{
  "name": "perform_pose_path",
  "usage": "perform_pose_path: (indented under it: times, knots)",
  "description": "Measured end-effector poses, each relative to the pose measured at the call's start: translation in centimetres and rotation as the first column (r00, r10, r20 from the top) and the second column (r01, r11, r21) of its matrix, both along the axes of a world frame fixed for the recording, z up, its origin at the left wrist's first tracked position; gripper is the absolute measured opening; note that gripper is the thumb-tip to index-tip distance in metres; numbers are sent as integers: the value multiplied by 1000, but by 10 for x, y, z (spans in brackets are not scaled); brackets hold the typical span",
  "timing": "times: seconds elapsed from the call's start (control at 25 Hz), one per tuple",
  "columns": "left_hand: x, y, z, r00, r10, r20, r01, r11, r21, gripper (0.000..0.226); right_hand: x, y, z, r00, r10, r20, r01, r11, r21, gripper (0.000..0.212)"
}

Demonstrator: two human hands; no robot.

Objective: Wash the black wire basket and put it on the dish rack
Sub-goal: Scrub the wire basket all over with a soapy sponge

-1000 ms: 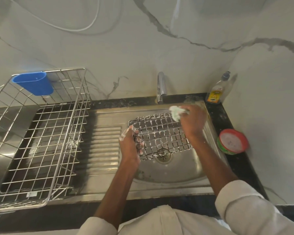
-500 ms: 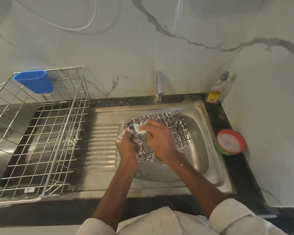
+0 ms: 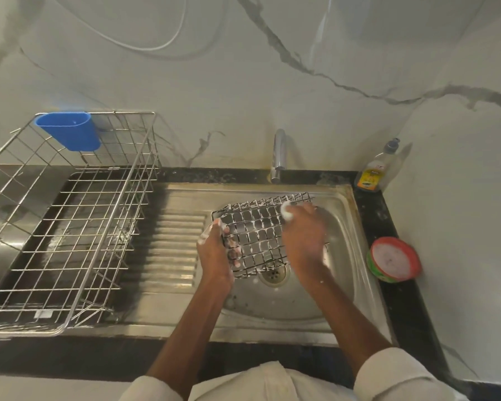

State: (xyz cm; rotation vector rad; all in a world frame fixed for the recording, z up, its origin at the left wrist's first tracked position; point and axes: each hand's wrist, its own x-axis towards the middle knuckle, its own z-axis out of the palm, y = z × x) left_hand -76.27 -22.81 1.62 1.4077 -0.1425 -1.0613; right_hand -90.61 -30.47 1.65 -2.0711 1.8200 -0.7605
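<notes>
The black wire basket [image 3: 258, 233], flecked with white foam, is tilted over the steel sink bowl [image 3: 342, 241]. My left hand [image 3: 216, 250] grips its left edge, fingers hooked through the mesh. My right hand [image 3: 302, 235] holds a small soapy scrub pad [image 3: 287, 212] against the basket's upper right part. The steel dish rack [image 3: 70, 227] stands to the left on the drainboard side, with a blue cup holder [image 3: 68, 133] hung on its back corner.
A tap [image 3: 278, 154] rises behind the sink. A dish soap bottle [image 3: 375, 169] stands at the back right corner of the black counter. A round red-rimmed tub of soap paste [image 3: 394, 259] sits right of the sink. The ribbed drainboard [image 3: 171, 247] lies between rack and bowl.
My right hand with the pad has swept from the basket's left part back toward its upper right. My left hand keeps its hold on the left edge.
</notes>
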Motion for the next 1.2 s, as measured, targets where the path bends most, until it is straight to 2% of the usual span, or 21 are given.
perform_pose_path:
  times: [0.08, 0.12, 0.16, 0.2, 0.28, 0.36, 0.48, 0.6, 0.68, 0.72, 0.8, 0.88, 0.96, 1.08, 1.16, 1.2]
  knots:
    - [0, -2, 0, 1000, -4, 7, 4, 1000, -1, 38, 29, 27, 10, 942, 289, 169, -283, 957, -58, 38]
    - [1, -1, 0, 1000, -6, 3, 6, 1000, 0, 38, 35, 28, 14, 903, 364, 227, -355, 931, -83, 38]
    - [3, 0, 0, 1000, -8, -4, 8, 1000, 1, 38, 36, 23, 18, 894, 362, 265, -356, 932, -73, 36]
    - [4, 2, 0, 1000, -11, -14, 11, 1000, 0, 38, 33, 10, 19, 919, 284, 275, -286, 958, -33, 35]
    - [9, 7, 1, 999, -15, -37, 15, 1000, -5, 37, 12, -25, 11, 969, -13, 248, 1, 999, 50, 35]
    - [13, 9, 2, 999, -35, -38, 34, 999, -11, 36, -19, -49, 7, 946, -256, 197, 247, 966, 72, 39]
    - [16, 8, 2, 998, -69, -13, 69, 998, -7, 35, -30, -46, 12, 928, -340, 154, 336, 940, 56, 43]
    - [12, 5, 1, 996, -90, 19, 91, 996, -6, 32, 16, -5, 21, 990, -141, 19, 141, 990, 16, 43]
    - [8, 3, 0, 995, -92, 35, 92, 996, -12, 28, 55, 23, 27, 986, 108, 126, -102, 993, -57, 44]
    - [8, 3, 1, 996, -78, 38, 79, 997, -22, 28, 67, 34, 27, 951, 244, 189, -228, 968, -101, 42]
    - [14, 4, 3, 1000, -20, 18, 20, 1000, -21, 30, 70, 41, 26, 884, 379, 272, -359, 925, -122, 37]
    - [23, 4, 5, 999, 34, -34, -34, 999, 23, 32, 52, 33, 21, 920, 283, 271, -285, 958, -33, 37]
    - [32, 9, 4, 995, 54, -78, -49, 997, 63, 31, 19, 13, 8, 967, 36, 251, -43, 999, 22, 39]
    - [33, 16, -1, 995, 32, -90, -26, 998, 64, 34, -16, -14, -2, 972, -233, 42, 227, 967, 112, 40]
    - [30, 18, -1, 996, 29, -82, -25, 998, 53, 35, -2, -4, -1, 972, -236, 5, 234, 964, 126, 38]
    - [28, 16, -1, 996, 31, -78, -28, 998, 49, 36, 12, 9, -1, 987, -140, 75, 129, 982, 134, 39]
